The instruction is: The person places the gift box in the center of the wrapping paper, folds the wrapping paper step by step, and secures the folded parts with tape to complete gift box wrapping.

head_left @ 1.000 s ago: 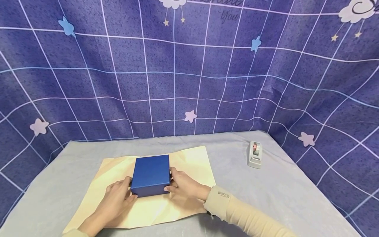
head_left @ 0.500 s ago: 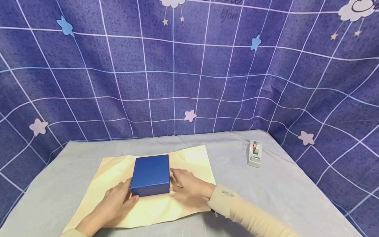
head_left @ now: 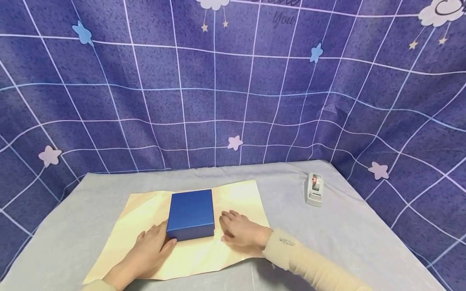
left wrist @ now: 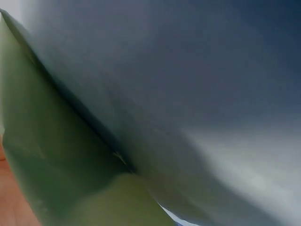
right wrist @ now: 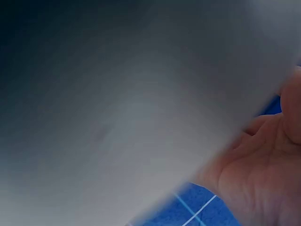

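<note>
A blue box (head_left: 191, 212) sits on a creased sheet of cream paper (head_left: 240, 198) in the head view. My left hand (head_left: 147, 250) is against the box's left side, thumb near its front corner; its fingertips are partly hidden by the box. My right hand (head_left: 242, 230) lies over the paper to the right of the box, apart from it, fingers loosely bent with nothing held. In the left wrist view, the paper (left wrist: 51, 146) shows greenish and in shade. The right wrist view shows part of my right hand's palm (right wrist: 258, 174) beside a blurred grey surface.
A white tape dispenser (head_left: 314, 190) stands at the back right of the grey cloth-covered table (head_left: 284, 202). A blue-purple curtain (head_left: 204, 101) with a grid and stars hangs behind and along the right side.
My right hand has let go of the box's right side and drawn away to the right. The box and paper have shifted slightly right, with my left hand following along the box's left side.
</note>
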`<state>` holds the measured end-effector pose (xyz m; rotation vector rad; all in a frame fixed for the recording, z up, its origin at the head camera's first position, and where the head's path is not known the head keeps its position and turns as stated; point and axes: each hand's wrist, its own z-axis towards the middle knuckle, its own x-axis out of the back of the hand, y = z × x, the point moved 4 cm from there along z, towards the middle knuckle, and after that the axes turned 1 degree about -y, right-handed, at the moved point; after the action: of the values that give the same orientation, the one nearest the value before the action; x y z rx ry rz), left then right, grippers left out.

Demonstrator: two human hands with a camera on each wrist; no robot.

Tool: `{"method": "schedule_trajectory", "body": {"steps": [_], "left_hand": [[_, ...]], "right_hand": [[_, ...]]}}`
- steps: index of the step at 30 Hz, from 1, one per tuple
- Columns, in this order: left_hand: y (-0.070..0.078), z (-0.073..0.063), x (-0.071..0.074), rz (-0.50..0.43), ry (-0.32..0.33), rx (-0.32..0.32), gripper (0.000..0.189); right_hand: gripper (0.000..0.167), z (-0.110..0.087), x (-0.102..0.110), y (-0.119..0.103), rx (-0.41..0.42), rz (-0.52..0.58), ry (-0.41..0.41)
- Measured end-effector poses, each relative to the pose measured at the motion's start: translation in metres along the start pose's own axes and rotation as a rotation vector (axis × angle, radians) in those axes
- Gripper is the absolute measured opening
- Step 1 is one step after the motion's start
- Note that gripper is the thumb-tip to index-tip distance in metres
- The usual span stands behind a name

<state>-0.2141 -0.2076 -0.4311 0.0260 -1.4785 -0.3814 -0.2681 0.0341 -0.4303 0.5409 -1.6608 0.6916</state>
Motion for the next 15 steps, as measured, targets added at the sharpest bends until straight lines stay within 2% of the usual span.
{"method": "schedule_trajectory", "body": {"steps": [9, 12, 15], "left_hand": [[0.023, 0.012, -0.005, 0.018, 0.020, -0.012, 0.062], [0.032, 0.017, -0.008, 0.031, 0.021, -0.013, 0.061], [0.041, 0.022, -0.011, 0.040, 0.012, -0.016, 0.061]], "right_hand": [[0.063, -0.015, 0.003, 0.021, -0.025, 0.043, -0.001], [0.063, -0.021, 0.004, 0.031, -0.005, 0.068, 0.017], [0.060, -0.026, 0.006, 0.041, 0.048, 0.075, 0.050]]}}
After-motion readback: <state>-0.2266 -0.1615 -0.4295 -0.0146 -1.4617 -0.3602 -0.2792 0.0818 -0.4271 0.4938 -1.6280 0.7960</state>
